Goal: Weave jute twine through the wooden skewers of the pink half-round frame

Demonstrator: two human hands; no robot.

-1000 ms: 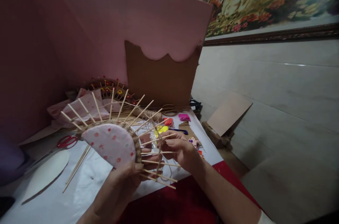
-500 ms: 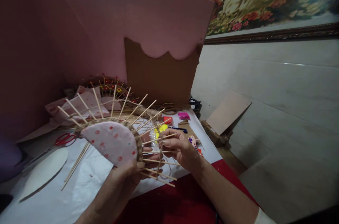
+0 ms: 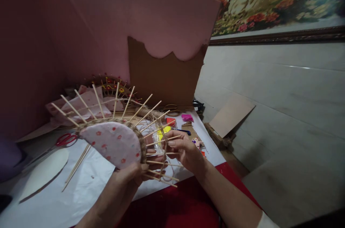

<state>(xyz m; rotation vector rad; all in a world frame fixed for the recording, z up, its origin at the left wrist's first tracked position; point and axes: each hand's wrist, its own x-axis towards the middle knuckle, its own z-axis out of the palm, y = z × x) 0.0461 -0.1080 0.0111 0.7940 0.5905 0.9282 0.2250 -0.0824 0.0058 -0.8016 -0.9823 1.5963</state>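
Observation:
My left hand [image 3: 126, 179] grips the lower edge of a half-round piece covered in pink flowered cloth [image 3: 113, 142]. Thin wooden sticks [image 3: 147, 114] fan out from its curved rim, where brown twine is woven between them. My right hand [image 3: 183, 149] is closed among the sticks on the right side, its fingers pinching a strand of twine [image 3: 165, 140] between them. The piece is held above the table, tilted toward me.
Red-handled scissors [image 3: 64, 139], a pale oval cut-out [image 3: 44, 172] and loose sticks [image 3: 77, 165] lie on white paper at left. Pink cloth, a second decorated stick piece [image 3: 110, 87], small coloured packets [image 3: 187, 117] and a cardboard panel [image 3: 164, 77] stand behind. A cardboard sheet [image 3: 231, 114] leans against the right wall.
The cloth piece has drifted slightly left and lower in my left hand. My right hand has shifted a little among the sticks while keeping the twine.

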